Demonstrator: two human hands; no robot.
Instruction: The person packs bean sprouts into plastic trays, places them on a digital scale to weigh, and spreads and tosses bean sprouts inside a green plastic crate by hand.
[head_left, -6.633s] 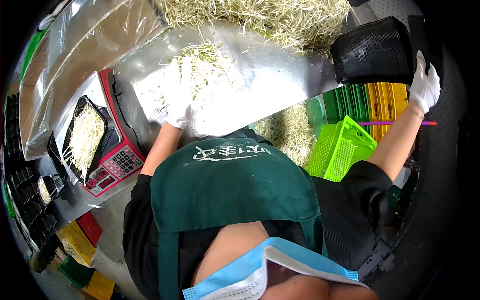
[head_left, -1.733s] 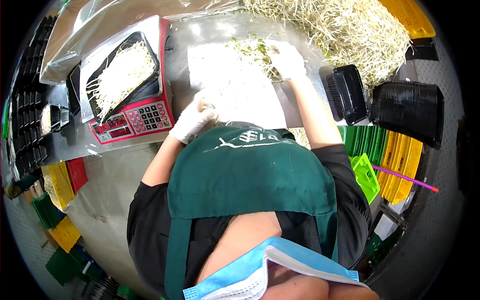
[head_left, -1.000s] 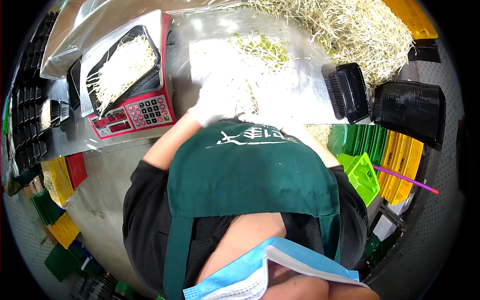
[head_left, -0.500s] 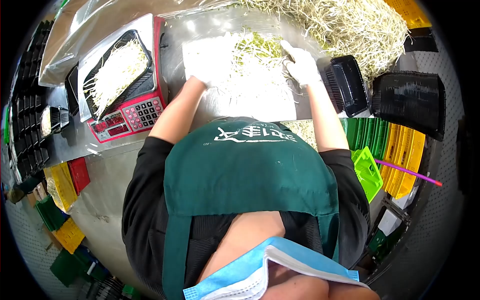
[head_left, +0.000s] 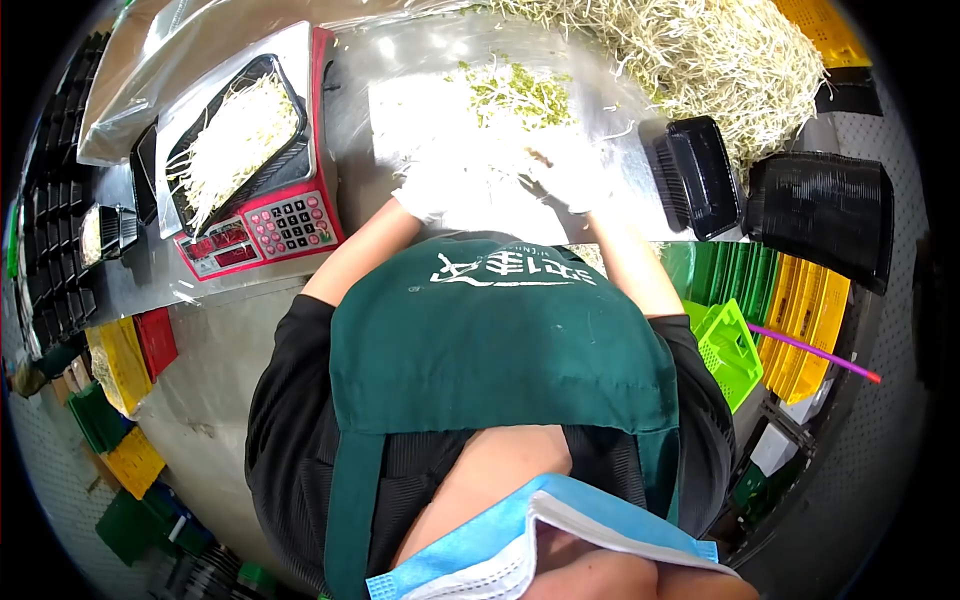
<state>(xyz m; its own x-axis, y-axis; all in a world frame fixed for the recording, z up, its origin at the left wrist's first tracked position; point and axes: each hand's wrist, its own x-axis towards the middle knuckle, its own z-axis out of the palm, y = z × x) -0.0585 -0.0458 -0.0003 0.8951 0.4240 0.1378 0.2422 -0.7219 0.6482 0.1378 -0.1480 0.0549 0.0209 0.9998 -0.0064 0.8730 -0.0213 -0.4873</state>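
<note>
My left hand, in a white glove, is low over the white board and nearly washed out by glare. Opposite it, my gloved right hand points inward, its fingertips at the pale sprouts between both hands. Glare hides whether either hand's fingers are closed round any sprouts. Just beyond the hands lie sprouts with green-yellow heads. To the left, a black tray heaped with white sprouts rests on a red digital scale.
A large sprout heap covers the back right of the metal table. Black empty trays and a black tray stack stand at right. Below them are a lime-green basket and yellow crates. Plastic sheeting lies back left.
My right hand has come down and left, off the sprouts' far right edge, closer to my left hand. The pale sprouts are drawn in between the hands; the left hand has shifted slightly right and nearer me.
</note>
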